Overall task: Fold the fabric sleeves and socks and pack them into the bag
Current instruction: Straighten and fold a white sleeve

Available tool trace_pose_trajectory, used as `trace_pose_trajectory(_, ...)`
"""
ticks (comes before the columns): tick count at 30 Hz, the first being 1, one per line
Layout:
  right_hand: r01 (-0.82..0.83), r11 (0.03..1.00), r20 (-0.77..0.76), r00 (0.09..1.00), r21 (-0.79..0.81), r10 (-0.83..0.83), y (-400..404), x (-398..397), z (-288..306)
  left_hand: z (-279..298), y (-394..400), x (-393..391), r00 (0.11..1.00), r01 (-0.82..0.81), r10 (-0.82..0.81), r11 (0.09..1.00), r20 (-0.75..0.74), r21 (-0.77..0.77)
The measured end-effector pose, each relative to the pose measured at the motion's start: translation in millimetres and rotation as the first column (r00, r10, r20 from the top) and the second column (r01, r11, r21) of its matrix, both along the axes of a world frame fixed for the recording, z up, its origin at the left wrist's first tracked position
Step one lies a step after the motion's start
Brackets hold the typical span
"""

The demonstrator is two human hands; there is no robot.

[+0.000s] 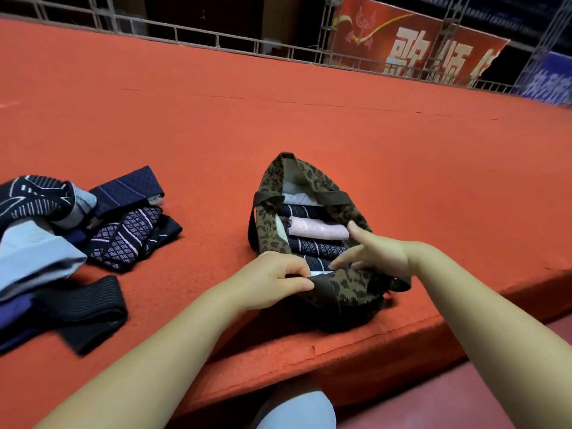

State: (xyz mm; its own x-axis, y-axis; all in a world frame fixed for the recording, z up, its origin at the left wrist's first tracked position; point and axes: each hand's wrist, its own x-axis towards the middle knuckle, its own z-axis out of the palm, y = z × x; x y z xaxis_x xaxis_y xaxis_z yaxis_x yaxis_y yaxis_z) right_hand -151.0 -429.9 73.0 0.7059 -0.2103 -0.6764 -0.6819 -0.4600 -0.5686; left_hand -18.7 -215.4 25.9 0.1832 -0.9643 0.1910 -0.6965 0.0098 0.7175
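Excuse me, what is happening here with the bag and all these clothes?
A person is packing folded fabric pieces into a leopard-print bag that lies open on a red carpeted platform. The left hand pinches the near rim of the bag, while the right hand reaches into the opening with its fingers spread. Several folded pieces already sit in a row inside, among them a pink one. A loose pile of sleeves and socks lies unpacked to the left.

Raised platform covered in orange-red carpet, leopard-print bag resting near its front edge, loose pile of dark patterned and pale blue fabric pieces lying well apart at left, possibly sleeves and socks mixed
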Motion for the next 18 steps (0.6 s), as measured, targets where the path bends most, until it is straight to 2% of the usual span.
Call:
trace_pose_trajectory(3, -0.032, 0.999, 0.157, 0.987, -0.025, 0.036, 2, -18, 0, 14, -2, -1, 1.0, -0.011, 0.015, 0.99, -0.025, 0.144)
trace_pose_trajectory(5, -0.075, 0.996, 0.226, 0.971, -0.048, 0.084, 5, -28, -8, 27, -13, -5, 0.993, -0.02, 0.044, 0.977, -0.111, 0.211)
trace_pose_trajectory(8, -0.018, 0.966, 0.363, 0.925, -0.257, 0.114, 2, -40, -22, 41, -35, -17, 0.979, 0.124, -0.039, 0.894, -0.201, 0.43)
trace_pose_trajectory(10, 0.032, 0.888, 0.462, 0.862, -0.458, 0.208, 2, -45, -34, 36, -47, -23, 0.966, 0.209, -0.083, 0.806, -0.244, 0.554)
trace_pose_trajectory(12, 0.036, 0.728, 0.488, 0.764, -0.685, 0.421, 10, -51, -61, 23, -54, -20, 0.959, 0.232, -0.076, 0.764, -0.273, 0.602)
trace_pose_trajectory(14, 0.13, 0.628, 0.516, 0.707, -0.768, 0.484, 20, -53, -84, 18, -56, -19, 0.96, 0.232, -0.059, 0.711, -0.272, 0.663)
trace_pose_trajectory(15, 0.197, 0.624, 0.559, 0.689, -0.756, 0.461, 23, -51, -85, 18, -55, -20, 0.963, 0.205, -0.024, 0.715, -0.269, 0.668)
trace_pose_trajectory(17, 0.312, 0.642, 0.646, 0.66, -0.701, 0.384, 21, -51, -66, 24, -52, -22, 0.948, 0.102, 0.103, 0.795, -0.3, 0.597)
trace_pose_trajectory(18, 0.335, 0.628, 0.66, 0.636, -0.703, 0.399, 18, -53, -53, 25, -53, -23, 0.938, 0.071, 0.131, 0.834, -0.321, 0.548)
